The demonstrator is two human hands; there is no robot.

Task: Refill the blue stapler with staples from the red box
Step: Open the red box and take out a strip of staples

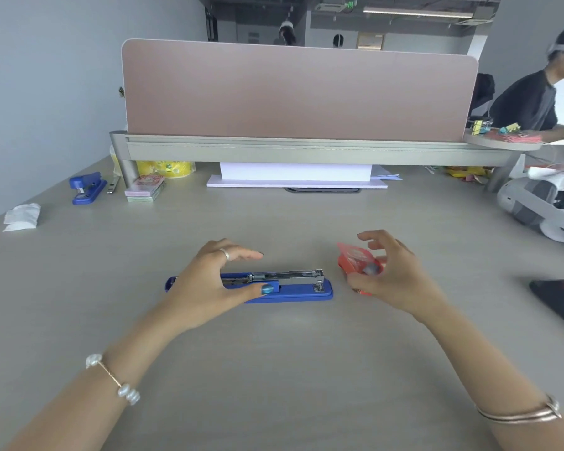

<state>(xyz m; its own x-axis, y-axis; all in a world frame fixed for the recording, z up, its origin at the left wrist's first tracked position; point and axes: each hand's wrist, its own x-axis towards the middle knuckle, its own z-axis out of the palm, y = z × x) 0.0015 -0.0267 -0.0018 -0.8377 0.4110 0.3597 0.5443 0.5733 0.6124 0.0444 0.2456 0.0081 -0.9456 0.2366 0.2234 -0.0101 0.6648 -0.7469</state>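
Note:
The blue stapler (293,289) lies flat on the grey table (274,369), opened out so its metal staple channel faces up. My left hand (209,281) covers its left half, thumb on the near blue edge and fingers over the far side. To the right, the small red staple box (355,260) stands open, with grey staples visible inside. My right hand (394,275) grips the box between thumb and fingers.
A second blue stapler (87,187) and stacked staple boxes (145,188) sit at the back left. A crumpled tissue (22,217) lies far left. A pink divider (300,92) closes the back. A dark phone (559,297) lies at the right edge; another person works at far right.

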